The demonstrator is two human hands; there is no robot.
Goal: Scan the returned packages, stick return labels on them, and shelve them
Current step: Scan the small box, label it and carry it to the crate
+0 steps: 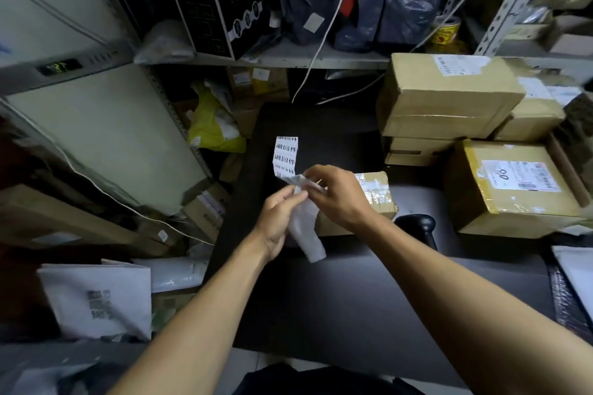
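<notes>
Pinching white printed return-label strip [286, 155] above dark desk [353, 292]: left hand [278, 222], right hand [337, 194], fingers curled. Taped brown cartons [449, 96] stacked at desk's right; grey metal shelving [288, 58] behind desk.

Label strip [285, 155] lies left of stacked boxes [449, 96], apparently on desk [353, 292].

A white strip of return labels [285, 155] printed with black characters rises from pinching fingers, its blank backing hanging below; behind it a small taped cardboard package [372, 192] lies on the dark desk [353, 292].
</notes>
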